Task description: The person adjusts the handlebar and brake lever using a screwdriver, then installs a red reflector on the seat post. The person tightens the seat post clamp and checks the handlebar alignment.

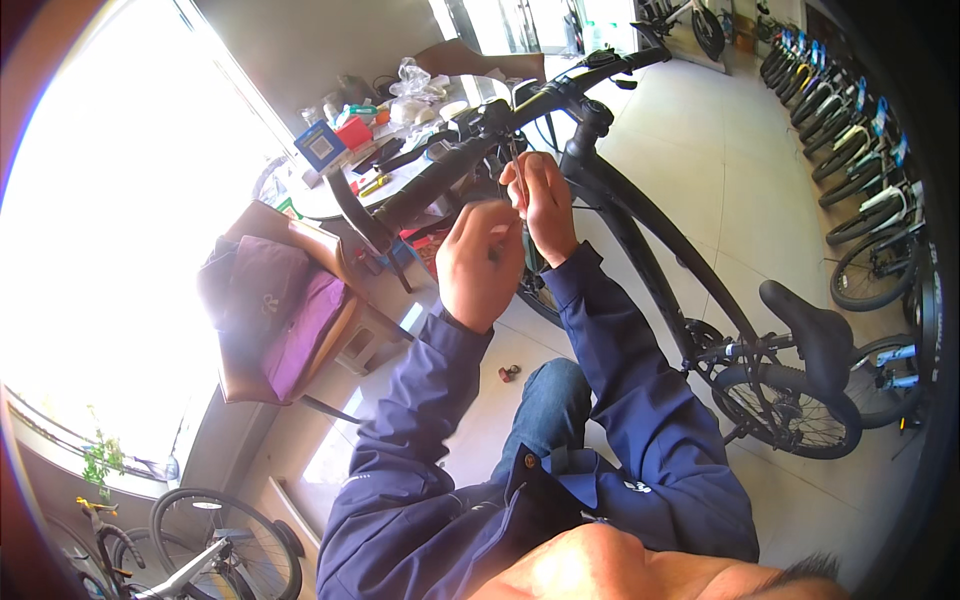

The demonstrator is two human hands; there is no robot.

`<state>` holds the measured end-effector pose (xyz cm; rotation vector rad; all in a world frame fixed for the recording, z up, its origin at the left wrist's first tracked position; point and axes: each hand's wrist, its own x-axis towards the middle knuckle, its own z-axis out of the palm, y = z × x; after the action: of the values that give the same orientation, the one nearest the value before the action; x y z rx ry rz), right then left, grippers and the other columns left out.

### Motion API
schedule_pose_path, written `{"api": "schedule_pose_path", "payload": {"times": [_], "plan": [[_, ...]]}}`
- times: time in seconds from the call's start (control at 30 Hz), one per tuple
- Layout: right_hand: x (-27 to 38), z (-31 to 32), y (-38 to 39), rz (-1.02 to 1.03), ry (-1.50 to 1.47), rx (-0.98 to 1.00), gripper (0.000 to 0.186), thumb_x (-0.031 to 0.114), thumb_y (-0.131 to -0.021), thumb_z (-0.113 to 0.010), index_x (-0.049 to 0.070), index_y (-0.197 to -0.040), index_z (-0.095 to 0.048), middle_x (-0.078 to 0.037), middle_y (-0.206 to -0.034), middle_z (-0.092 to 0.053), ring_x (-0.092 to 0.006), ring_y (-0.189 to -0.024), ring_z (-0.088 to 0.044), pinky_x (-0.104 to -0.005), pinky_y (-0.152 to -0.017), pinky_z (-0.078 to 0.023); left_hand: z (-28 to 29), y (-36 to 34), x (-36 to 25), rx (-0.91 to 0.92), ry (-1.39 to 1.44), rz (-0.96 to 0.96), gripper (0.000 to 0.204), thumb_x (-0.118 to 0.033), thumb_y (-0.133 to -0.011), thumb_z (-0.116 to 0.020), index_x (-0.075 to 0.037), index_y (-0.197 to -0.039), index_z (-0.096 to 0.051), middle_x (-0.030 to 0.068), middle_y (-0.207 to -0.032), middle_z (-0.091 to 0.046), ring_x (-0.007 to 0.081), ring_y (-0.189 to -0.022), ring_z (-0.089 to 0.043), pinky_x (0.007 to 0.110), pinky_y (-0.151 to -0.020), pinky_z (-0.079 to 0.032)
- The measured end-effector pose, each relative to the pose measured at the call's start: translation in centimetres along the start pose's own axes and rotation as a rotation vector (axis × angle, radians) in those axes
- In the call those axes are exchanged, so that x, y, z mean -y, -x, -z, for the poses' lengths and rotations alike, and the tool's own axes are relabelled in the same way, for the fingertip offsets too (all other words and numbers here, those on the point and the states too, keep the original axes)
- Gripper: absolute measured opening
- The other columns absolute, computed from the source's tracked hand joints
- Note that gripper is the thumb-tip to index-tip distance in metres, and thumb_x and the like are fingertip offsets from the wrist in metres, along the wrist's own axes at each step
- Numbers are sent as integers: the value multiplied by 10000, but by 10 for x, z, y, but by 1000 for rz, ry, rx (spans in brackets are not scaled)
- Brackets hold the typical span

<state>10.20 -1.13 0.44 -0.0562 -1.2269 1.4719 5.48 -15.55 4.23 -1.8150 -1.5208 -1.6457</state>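
Note:
A black bicycle (pixel 640 225) stands before me, its handlebar (pixel 540 100) running from near left to far right. Just below the bar, my right hand (pixel 548 208) is closed in a pinch around a thin reddish cable-like strand (pixel 517 165), which rises toward the handlebar. My left hand (pixel 478 265) is beside it, slightly blurred, its fingers curled together close to the strand's lower end. What those left fingers grip, if anything, is hidden. Behind both hands, part of the front wheel (pixel 540 298) shows.
A cluttered table (pixel 320 200) with a blue sign stand (pixel 320 147) is beyond the handlebar. At left stands a chair (pixel 245 375) with dark and purple cloth. A small dark red object (pixel 509 373) lies on the floor. Several bicycles (pixel 865 215) line the right side.

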Motion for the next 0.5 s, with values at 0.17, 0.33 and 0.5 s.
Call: {"api": "schedule_pose_path", "payload": {"times": [0.17, 0.33, 0.5], "plan": [[8, 1, 1, -25, -10, 4, 340, 375, -1134, -456, 88, -1016, -596, -7, -859, -621, -33, -611, -442, -214, -528, -354, -37, 45, 68, 166, 166, 545, 536, -105, -962, -733, -9, -1432, -493, 139, -1328, -639, 245, -1228, -646, 351, -982, -556], [5, 7, 3, -34, 63, -28, 273, 321, -1116, -520, 81, -1011, -596, 5, -827, -592, -30, -619, -449, -209, -530, -346, -57, 50, 85, 392, 322, 568, 495, -146, -968, -716, 15, -1405, -547, 154, -1317, -676, 231, -1223, -661, 359, -1006, -545], [8, 34, 27, -96, -4, -239, 213, 263, -1100, -565, 70, -1026, -620, 14, -801, -595, -30, -613, -477, -208, -503, -354, -26, 41, 56, 326, 102, 383, 496, -159, -934, -753, -14, -1380, -590, 173, -1287, -690, 266, -1151, -705, 368, -953, -568]]}}
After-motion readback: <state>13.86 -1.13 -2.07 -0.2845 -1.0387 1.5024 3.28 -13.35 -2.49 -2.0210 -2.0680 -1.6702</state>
